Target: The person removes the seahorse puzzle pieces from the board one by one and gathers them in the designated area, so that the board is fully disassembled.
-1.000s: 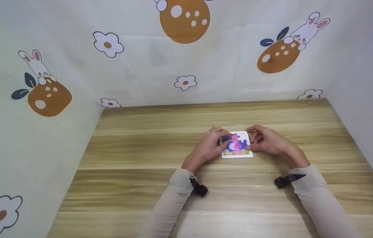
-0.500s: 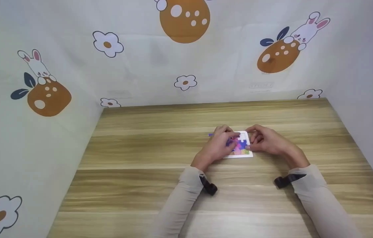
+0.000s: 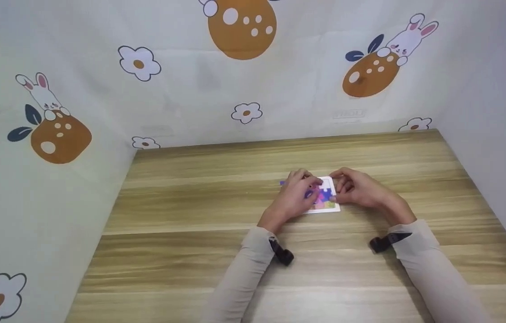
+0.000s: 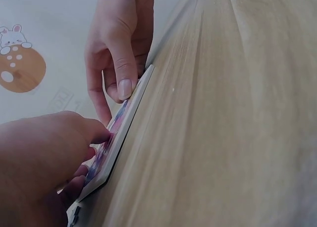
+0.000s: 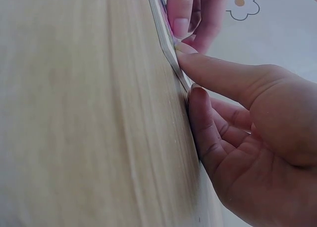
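Note:
A small jigsaw puzzle (image 3: 327, 205) in a white frame lies on the wooden table, with a pink and blue picture and a white gap at its upper right. My left hand (image 3: 292, 196) covers its left part, thumb and fingertips on the pieces; I cannot tell whether they pinch one. My right hand (image 3: 360, 188) grips the right side of the frame, thumb on the rim and index finger at the far corner. In the left wrist view both hands meet the puzzle (image 4: 116, 119). A blue piece (image 3: 282, 183) peeks out left of my left hand, mostly hidden.
The wood-grain table (image 3: 199, 188) extends all round the puzzle. Behind it and at both sides rises a pale cloth (image 3: 190, 89) printed with rabbits, oranges and flowers. A black wrist camera (image 3: 283, 253) sits on the left cuff and another black camera (image 3: 380, 243) on the right.
My left hand has shifted right over the puzzle, and the blue piece at its left has come into sight. My right hand keeps its grip. The head view has shifted slightly.

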`<state>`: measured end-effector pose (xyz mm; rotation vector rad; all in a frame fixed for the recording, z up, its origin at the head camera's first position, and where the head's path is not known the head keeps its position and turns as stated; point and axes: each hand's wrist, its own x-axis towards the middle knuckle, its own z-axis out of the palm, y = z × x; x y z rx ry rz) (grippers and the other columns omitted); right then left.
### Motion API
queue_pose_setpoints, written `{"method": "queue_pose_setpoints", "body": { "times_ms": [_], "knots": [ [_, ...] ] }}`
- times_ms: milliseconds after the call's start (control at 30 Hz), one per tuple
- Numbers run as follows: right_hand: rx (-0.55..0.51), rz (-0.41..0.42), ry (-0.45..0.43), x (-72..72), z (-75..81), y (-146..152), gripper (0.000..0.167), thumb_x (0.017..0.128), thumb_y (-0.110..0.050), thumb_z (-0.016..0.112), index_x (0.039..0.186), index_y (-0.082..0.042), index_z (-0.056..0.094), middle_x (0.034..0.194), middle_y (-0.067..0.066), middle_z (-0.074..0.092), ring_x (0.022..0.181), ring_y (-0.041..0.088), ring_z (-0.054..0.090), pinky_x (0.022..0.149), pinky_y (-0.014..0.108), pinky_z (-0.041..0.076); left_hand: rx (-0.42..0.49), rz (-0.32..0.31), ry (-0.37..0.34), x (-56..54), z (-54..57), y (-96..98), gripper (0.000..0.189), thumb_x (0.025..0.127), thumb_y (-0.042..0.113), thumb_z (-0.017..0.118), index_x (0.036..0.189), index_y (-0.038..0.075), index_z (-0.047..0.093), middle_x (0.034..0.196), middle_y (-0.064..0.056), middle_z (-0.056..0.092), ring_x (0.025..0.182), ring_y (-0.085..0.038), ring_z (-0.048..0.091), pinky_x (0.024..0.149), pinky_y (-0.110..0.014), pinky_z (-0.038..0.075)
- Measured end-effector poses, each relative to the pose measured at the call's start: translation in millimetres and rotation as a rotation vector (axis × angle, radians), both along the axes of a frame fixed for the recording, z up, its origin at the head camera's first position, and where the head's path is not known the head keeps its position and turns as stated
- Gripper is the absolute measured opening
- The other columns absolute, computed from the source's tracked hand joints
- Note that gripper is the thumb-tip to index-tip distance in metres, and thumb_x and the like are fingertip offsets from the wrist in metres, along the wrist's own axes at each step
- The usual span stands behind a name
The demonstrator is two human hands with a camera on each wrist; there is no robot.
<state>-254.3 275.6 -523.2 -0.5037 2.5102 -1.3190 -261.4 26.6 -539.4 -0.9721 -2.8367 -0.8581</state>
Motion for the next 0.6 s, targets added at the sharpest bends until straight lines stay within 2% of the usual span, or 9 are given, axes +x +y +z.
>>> {"method": "queue_pose_setpoints", "body": {
  "times_ms": [133, 400, 600],
  "knots": [
    [0.000, 0.007, -0.001, -0.1, 1.1, 0.0, 0.069, 0.088, -0.008, 0.089, 0.145, 0.008, 0.053, 0.106, 0.022, 0.070, 0.092, 0.020, 0.066, 0.082, 0.019, 0.058, -0.013, 0.018, 0.001, 0.8, 0.1, 1.7, 0.033, 0.106, 0.026, 0.067, 0.138, 0.018, 0.073, 0.135, -0.002, 0.062, 0.129, -0.021, 0.054, 0.115, -0.037, 0.046],
    [-0.018, 0.005, 0.016, -1.7, -1.3, 1.0, 0.067, 0.086, -0.006, 0.091, 0.143, 0.008, 0.056, 0.101, 0.022, 0.070, 0.087, 0.014, 0.066, 0.083, 0.017, 0.057, -0.008, 0.008, 0.076, 0.0, 0.9, 3.1, 0.028, 0.106, 0.022, 0.068, 0.131, 0.015, 0.079, 0.130, -0.004, 0.066, 0.124, -0.024, 0.058, 0.111, -0.036, 0.049],
    [-0.029, 0.000, 0.002, -1.1, -0.3, -0.2, 0.068, 0.087, -0.006, 0.090, 0.143, 0.008, 0.056, 0.102, 0.022, 0.070, 0.087, 0.014, 0.066, 0.083, 0.018, 0.058, -0.004, 0.036, 0.000, -0.3, 3.0, 3.2, 0.027, 0.105, 0.025, 0.071, 0.130, 0.018, 0.076, 0.138, -0.002, 0.062, 0.133, -0.022, 0.055, 0.116, -0.036, 0.047]
  ]
}}
